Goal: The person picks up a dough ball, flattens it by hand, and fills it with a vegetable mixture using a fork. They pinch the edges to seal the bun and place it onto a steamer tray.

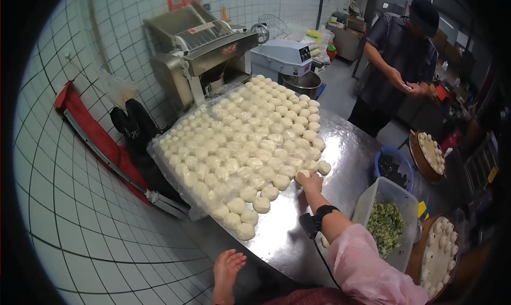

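Many pale round dough balls point(248, 194) lie in rows on the steel table point(340, 140), a large part of them under clear plastic film point(229, 134). My right hand point(311, 183) reaches to the near right edge of the rows, its fingers closed on a dough ball point(302, 175). Another dough ball point(323, 167) sits just right of those fingers. My left hand point(229, 266) is held low in front of the table's near edge, palm up, fingers spread, holding nothing.
Right of my arm stand a clear tub point(367, 198) of chopped green filling point(386, 225), a blue bowl point(393, 169) of dark filling and two round trays of buns point(430, 151). Machines point(213, 49) stand behind the table. A co-worker point(399, 65) stands at the back right.
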### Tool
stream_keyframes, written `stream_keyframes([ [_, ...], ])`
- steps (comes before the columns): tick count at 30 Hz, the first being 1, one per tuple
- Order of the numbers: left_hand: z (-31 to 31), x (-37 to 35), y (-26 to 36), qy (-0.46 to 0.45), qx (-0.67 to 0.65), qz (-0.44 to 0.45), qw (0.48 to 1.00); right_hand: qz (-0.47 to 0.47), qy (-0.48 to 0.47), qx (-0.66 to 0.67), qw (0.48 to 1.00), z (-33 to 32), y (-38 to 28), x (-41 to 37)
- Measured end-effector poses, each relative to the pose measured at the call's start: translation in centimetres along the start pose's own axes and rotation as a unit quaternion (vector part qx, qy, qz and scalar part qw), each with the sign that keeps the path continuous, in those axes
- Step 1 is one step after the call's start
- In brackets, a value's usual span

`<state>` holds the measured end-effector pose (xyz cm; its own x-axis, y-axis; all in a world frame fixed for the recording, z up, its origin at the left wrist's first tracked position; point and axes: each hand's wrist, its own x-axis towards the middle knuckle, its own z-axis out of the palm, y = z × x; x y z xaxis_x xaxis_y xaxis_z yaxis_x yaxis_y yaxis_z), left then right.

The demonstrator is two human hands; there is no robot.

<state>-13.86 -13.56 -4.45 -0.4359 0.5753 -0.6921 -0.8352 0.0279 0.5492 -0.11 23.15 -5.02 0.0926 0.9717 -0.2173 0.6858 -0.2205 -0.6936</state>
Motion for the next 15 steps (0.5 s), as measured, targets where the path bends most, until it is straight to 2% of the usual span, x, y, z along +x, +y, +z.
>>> stream_keyframes([
  [1,0.8,0.0,0.5,-0.01,0.011,-0.006,1.0,0.008,0.071,0.002,0.997,0.2,-0.5,-1.0],
  [2,1.7,0.2,0.9,-0.023,0.021,-0.011,0.999,-0.022,0.081,0.064,0.994,1.9,0.8,0.2],
  [7,6.2,1.9,0.9,-0.11,0.069,-0.033,0.991,0.023,0.125,0.154,0.98,0.6,0.5,-5.4],
  [9,8.4,2.8,0.1,-0.188,0.107,-0.035,0.976,-0.004,0.125,0.243,0.962,0.1,2.0,-7.4],
  [10,9.4,3.3,-0.7,-0.19,0.113,-0.041,0.974,-0.027,0.052,0.312,0.948,-0.9,1.8,-9.3],
  [11,10.4,3.9,-1.7,-0.195,0.12,-0.029,0.973,-0.038,-0.006,0.328,0.944,-1.7,1.7,-11.5],
  [13,12.0,4.2,-2.3,-0.214,0.108,-0.03,0.97,-0.081,-0.137,0.289,0.944,-3.6,2.0,-15.3],
  [15,12.3,4.6,-2.2,-0.277,0.162,-0.05,0.946,-0.13,-0.252,0.201,0.937,-4.7,4.2,-17.3],
])
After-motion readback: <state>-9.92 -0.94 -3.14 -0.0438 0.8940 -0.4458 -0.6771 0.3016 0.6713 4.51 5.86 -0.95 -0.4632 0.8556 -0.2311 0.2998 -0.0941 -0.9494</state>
